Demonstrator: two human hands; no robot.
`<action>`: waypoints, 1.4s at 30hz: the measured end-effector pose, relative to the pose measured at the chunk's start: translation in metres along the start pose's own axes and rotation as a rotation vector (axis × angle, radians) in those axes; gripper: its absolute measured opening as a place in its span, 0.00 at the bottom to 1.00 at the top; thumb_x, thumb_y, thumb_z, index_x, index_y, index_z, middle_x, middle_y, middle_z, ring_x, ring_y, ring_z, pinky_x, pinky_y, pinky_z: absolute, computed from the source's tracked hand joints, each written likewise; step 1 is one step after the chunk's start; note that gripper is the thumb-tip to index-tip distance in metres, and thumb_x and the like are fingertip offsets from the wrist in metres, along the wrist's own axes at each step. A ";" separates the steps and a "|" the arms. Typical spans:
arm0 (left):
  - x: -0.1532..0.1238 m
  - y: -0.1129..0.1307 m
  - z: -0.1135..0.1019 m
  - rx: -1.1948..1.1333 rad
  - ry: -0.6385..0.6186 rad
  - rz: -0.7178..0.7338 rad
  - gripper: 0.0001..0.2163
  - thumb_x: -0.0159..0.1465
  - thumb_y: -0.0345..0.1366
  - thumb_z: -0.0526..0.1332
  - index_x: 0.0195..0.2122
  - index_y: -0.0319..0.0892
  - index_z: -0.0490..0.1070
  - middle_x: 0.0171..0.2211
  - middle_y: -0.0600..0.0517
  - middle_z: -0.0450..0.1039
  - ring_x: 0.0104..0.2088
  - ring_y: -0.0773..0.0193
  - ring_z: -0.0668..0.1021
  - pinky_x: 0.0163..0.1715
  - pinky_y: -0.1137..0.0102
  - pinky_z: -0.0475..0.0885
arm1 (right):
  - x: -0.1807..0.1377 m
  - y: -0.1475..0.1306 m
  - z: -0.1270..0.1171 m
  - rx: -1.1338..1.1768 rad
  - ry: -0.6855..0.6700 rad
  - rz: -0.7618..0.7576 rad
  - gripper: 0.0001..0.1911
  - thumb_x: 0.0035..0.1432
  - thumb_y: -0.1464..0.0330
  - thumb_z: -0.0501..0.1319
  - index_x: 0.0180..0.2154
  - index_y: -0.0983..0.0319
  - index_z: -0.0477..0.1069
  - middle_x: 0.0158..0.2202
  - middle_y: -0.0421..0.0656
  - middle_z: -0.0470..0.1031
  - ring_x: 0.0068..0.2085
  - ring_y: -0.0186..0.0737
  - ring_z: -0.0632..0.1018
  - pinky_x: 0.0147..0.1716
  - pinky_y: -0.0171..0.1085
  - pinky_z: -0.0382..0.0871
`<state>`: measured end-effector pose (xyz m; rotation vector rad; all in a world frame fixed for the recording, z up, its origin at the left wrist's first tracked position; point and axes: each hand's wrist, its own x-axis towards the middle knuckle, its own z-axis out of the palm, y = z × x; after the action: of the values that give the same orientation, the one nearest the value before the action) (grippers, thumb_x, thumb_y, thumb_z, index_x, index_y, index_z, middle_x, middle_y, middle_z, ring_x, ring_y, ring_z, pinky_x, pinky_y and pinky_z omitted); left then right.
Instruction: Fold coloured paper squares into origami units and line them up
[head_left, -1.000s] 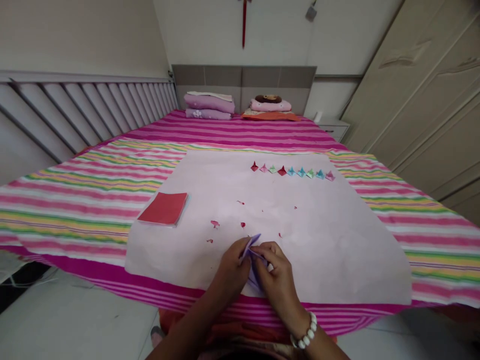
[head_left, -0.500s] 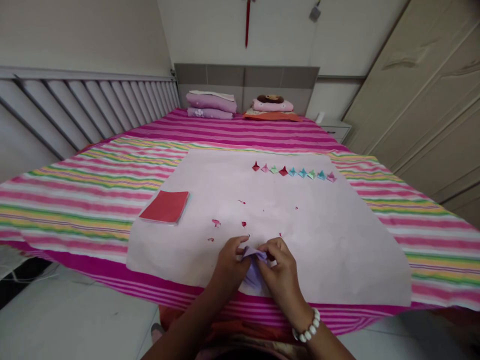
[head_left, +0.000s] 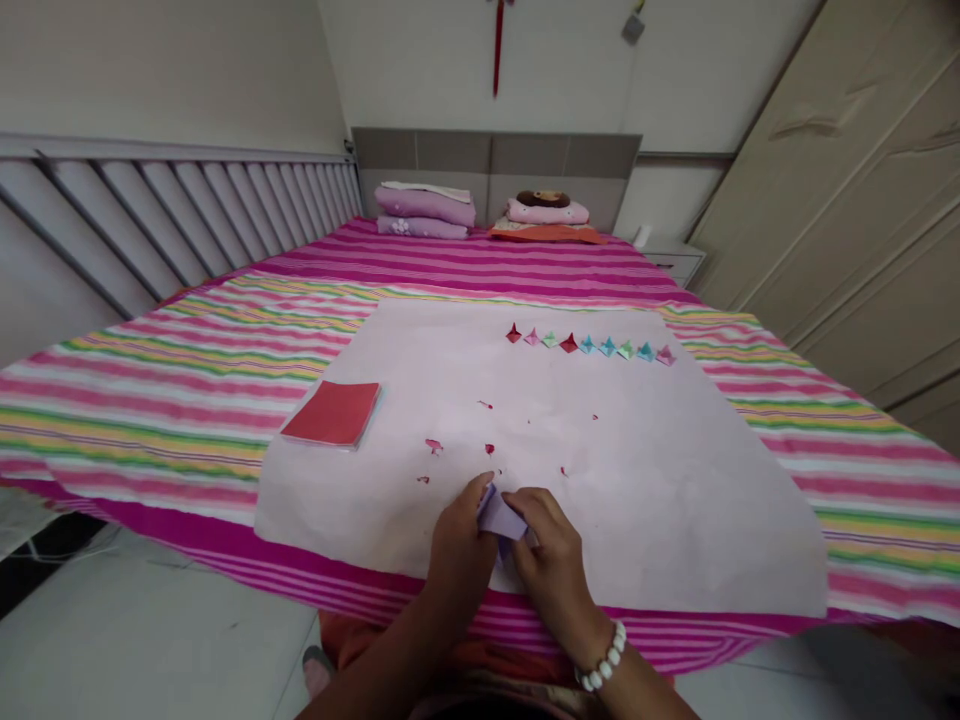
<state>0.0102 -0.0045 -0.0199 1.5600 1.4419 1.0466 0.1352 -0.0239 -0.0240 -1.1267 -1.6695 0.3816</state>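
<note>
A bracelet of white beads circles the right wrist. Just beyond it, the right hand pinches the right side of a folded purple paper between thumb and fingers, and the left hand grips its left side, some fingers hidden. The purple paper is between the two hands, over the near part of a big pale sheet laid on a striped bedspread. Past the hands, small red marks dot the sheet; whether scraps or stains, I cannot tell. To the left lies a red-topped stack of paper. Farther off, toward the right, nine small folded paper shapes form a row. At the far end, purple folded bedding sits before a grey headboard
</note>
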 end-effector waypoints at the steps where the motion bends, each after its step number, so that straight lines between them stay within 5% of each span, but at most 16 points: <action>1: -0.001 0.001 0.000 0.025 0.015 0.000 0.29 0.47 0.19 0.54 0.52 0.41 0.66 0.47 0.45 0.75 0.48 0.53 0.76 0.50 0.59 0.68 | 0.000 -0.001 0.000 -0.005 0.013 0.000 0.23 0.49 0.82 0.50 0.43 0.58 0.70 0.39 0.45 0.72 0.40 0.43 0.75 0.36 0.40 0.72; 9: -0.002 0.004 0.001 0.147 0.077 0.095 0.14 0.49 0.23 0.56 0.37 0.44 0.65 0.40 0.47 0.77 0.40 0.54 0.78 0.40 0.63 0.70 | -0.005 -0.001 0.006 -0.048 0.097 0.019 0.21 0.47 0.82 0.51 0.41 0.59 0.69 0.34 0.44 0.69 0.36 0.43 0.73 0.32 0.40 0.71; 13: -0.004 0.008 0.000 0.173 0.088 0.089 0.15 0.48 0.22 0.55 0.35 0.45 0.63 0.44 0.48 0.76 0.43 0.54 0.77 0.42 0.63 0.69 | -0.007 0.000 0.009 -0.071 0.095 0.038 0.26 0.48 0.82 0.51 0.48 0.59 0.67 0.36 0.44 0.69 0.36 0.43 0.73 0.33 0.40 0.71; 17: -0.005 0.009 0.001 0.125 0.061 0.046 0.13 0.49 0.23 0.55 0.35 0.45 0.63 0.38 0.49 0.76 0.37 0.56 0.78 0.37 0.65 0.69 | -0.007 -0.001 0.008 -0.064 0.096 0.001 0.22 0.50 0.82 0.51 0.44 0.59 0.69 0.36 0.44 0.68 0.36 0.42 0.73 0.32 0.39 0.71; 24: 0.002 0.002 0.004 -0.134 0.048 -0.089 0.18 0.50 0.23 0.57 0.43 0.41 0.67 0.34 0.51 0.73 0.32 0.62 0.77 0.34 0.68 0.71 | -0.002 0.001 0.005 -0.031 0.112 0.023 0.17 0.55 0.80 0.53 0.40 0.59 0.72 0.35 0.44 0.70 0.36 0.42 0.74 0.32 0.39 0.72; 31: 0.008 0.002 -0.003 -0.507 -0.028 -0.322 0.17 0.47 0.25 0.60 0.40 0.37 0.69 0.31 0.49 0.76 0.32 0.60 0.78 0.32 0.68 0.71 | -0.006 0.008 0.002 0.007 -0.011 -0.009 0.21 0.53 0.81 0.52 0.44 0.58 0.73 0.47 0.49 0.71 0.44 0.44 0.76 0.40 0.42 0.74; 38: 0.006 0.015 -0.028 -0.938 -0.300 -0.518 0.32 0.43 0.28 0.65 0.53 0.37 0.64 0.36 0.48 0.77 0.33 0.63 0.77 0.36 0.68 0.69 | -0.007 0.012 -0.004 -0.011 -0.049 -0.056 0.26 0.53 0.82 0.51 0.50 0.57 0.71 0.51 0.50 0.69 0.49 0.45 0.74 0.45 0.45 0.73; 42: 0.004 0.020 -0.037 -1.036 -0.355 -0.500 0.28 0.49 0.39 0.66 0.52 0.39 0.67 0.40 0.45 0.76 0.40 0.58 0.77 0.40 0.64 0.70 | -0.007 0.013 -0.007 -0.011 -0.031 -0.080 0.27 0.52 0.82 0.51 0.50 0.56 0.72 0.52 0.49 0.69 0.51 0.46 0.73 0.46 0.47 0.73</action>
<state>-0.0164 -0.0020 0.0132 0.5465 0.7424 0.9045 0.1475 -0.0252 -0.0346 -1.0633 -1.7404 0.3403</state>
